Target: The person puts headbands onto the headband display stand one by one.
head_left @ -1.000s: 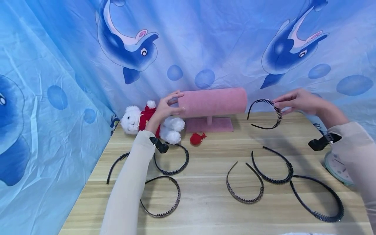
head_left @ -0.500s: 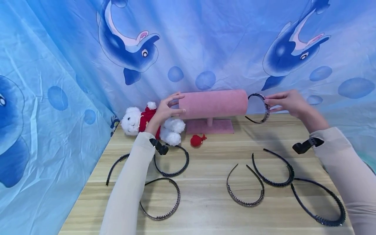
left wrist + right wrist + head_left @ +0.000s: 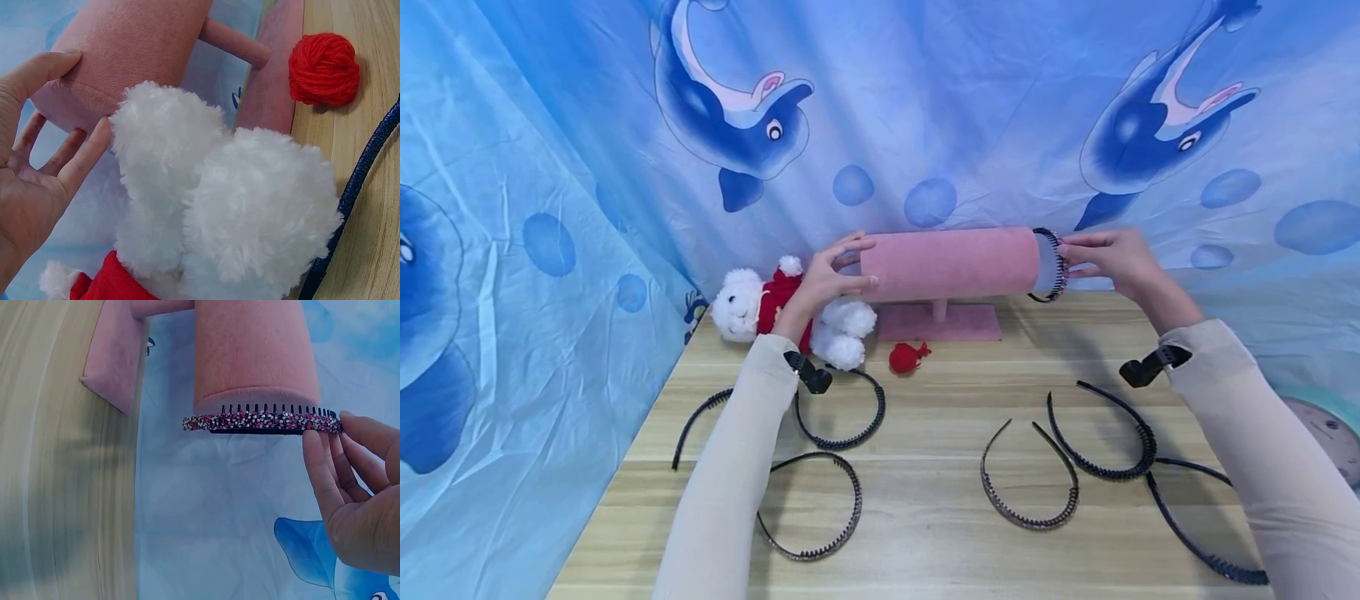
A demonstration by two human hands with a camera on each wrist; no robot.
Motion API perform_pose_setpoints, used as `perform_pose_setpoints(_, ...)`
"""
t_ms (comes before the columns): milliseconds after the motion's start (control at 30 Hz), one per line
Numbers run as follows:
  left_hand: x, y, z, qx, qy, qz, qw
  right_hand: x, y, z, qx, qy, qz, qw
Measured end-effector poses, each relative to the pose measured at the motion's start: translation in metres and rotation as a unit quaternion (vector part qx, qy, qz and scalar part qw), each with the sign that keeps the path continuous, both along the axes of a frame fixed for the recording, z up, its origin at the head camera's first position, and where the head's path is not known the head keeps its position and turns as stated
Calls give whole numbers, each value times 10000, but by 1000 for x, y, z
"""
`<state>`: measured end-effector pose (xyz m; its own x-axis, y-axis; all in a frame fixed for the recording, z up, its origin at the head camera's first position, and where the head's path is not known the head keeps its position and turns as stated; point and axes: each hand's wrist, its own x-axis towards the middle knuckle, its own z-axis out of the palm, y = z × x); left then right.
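A pink, velvety roll-shaped headband stand (image 3: 951,262) lies level on its post and flat base. My left hand (image 3: 823,283) holds its left end, with thumb and fingers spread around the edge in the left wrist view. At the other end, my right hand (image 3: 1112,258) pinches a black toothed headband (image 3: 262,420) covered in pink and white sparkles. The headband stands on edge just off the roll's right end, its teeth toward the roll. Whether it touches the roll, I cannot tell.
A white plush bear (image 3: 741,304) in red lies by my left wrist. A small red yarn ball (image 3: 906,357) sits before the base. Several dark headbands, one of them sparkly (image 3: 1033,523), lie on the wooden table (image 3: 940,467). A round clock-like object (image 3: 1326,433) is at right.
My right hand has moved left with the sparkly headband, from apart to right at the roll's right end. My left hand stays on the left end.
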<state>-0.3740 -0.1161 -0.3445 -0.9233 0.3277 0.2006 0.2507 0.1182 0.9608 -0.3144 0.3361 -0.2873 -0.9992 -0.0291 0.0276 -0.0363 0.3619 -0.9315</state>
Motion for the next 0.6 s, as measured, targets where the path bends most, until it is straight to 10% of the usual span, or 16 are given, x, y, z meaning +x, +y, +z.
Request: perform_pose_setpoints(600, 15, 1, 19, 35, -201, -141, 9997, -22, -18, 9, -46, -169, -85, 9998)
